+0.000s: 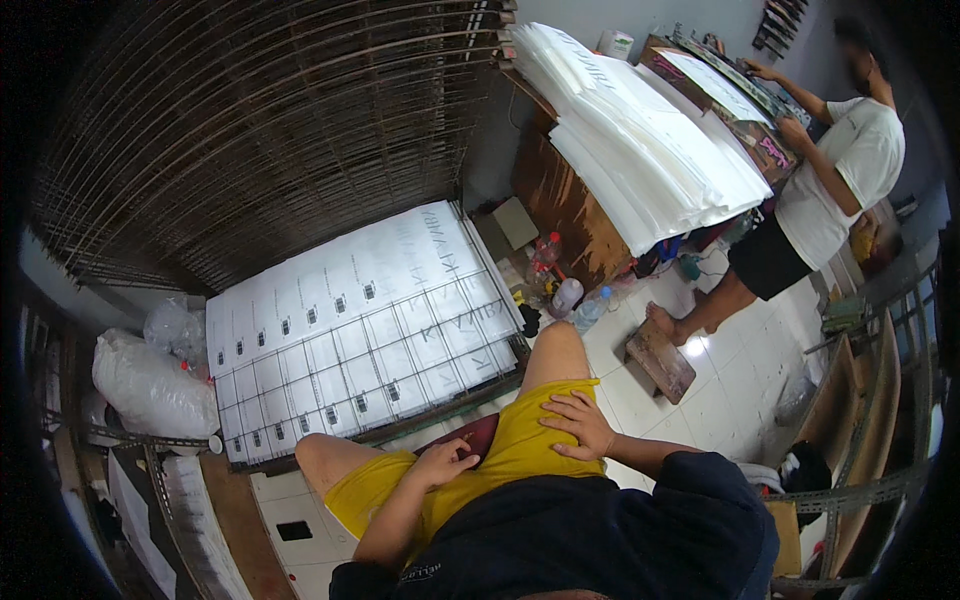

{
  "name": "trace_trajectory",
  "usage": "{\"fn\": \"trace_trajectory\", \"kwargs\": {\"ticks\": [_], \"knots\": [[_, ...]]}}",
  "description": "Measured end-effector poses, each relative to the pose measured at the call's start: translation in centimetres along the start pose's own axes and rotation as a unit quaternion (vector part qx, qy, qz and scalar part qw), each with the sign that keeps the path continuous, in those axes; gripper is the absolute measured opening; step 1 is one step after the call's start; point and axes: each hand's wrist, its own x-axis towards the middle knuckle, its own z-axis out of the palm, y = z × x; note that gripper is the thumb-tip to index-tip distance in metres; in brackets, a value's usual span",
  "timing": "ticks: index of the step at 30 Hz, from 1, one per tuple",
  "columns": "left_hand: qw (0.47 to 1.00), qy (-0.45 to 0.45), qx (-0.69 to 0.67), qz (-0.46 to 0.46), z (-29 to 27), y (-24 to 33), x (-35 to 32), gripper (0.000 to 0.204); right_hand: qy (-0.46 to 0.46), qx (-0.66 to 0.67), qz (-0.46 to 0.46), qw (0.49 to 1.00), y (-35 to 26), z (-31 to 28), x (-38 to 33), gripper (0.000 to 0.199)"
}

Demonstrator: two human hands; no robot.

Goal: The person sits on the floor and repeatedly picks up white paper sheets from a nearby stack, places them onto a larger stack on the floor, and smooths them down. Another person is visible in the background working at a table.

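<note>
Head view shows the fingers [560, 412] of the right hand [578, 424] spread flat and relaxed on the right thigh of the yellow shorts [500, 462]; they grip nothing, the palm simply resting as a seated person props an arm. The left hand [445, 464], just toward nine o'clock of it, has its fingers loosely curled on the lap, touching the edge of a dark red flat object [478, 434] that lies between the thighs; whether they actually pinch it cannot be told.

Outward, toward eleven o'clock of the hands, a large printed sheet [365, 320] lies flat on a wire rack [250, 130], probably left there to dry, with more wire shelves tilted up above it. At one o'clock a thick pile of white sheets [640, 130] overhangs a wooden table [570, 215]. Another person [830, 175] stands beyond it, both hands on a board. Bottles [565, 290] sit on the tiled floor [720, 390] near the knee.
</note>
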Motion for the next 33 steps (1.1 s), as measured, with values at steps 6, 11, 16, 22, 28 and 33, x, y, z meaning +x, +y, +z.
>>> {"fn": "trace_trajectory", "kwargs": {"ticks": [6,11,16,22,28,33], "knots": [[1.0,-0.009,-0.006,0.004,-0.3,1.9,-0.6,0.055,0.006,0.002,0.0,1.0,-0.1,-0.2,0.1,0.05],[1.0,-0.015,0.006,-0.003,0.1,0.6,0.2,0.054,0.021,0.015,0.001,1.0,0.3,0.2,-0.2,0.05],[1.0,0.003,0.009,0.02,0.3,0.4,0.0,0.053,0.014,0.023,0.01,1.0,0.0,-0.2,-0.2,0.049],[1.0,-0.001,-0.001,0.012,0.7,-0.3,0.1,0.053,0.021,0.02,0.008,1.0,0.0,0.1,-0.3,0.05],[1.0,-0.002,-0.011,0.014,0.7,-0.2,0.2,0.055,0.016,0.016,0.012,1.0,0.1,-0.1,-0.3,0.049],[1.0,-0.009,-0.011,-0.002,0.4,0.5,-0.2,0.056,0.008,0.007,0.011,1.0,0.1,0.0,-0.4,0.05]]}}
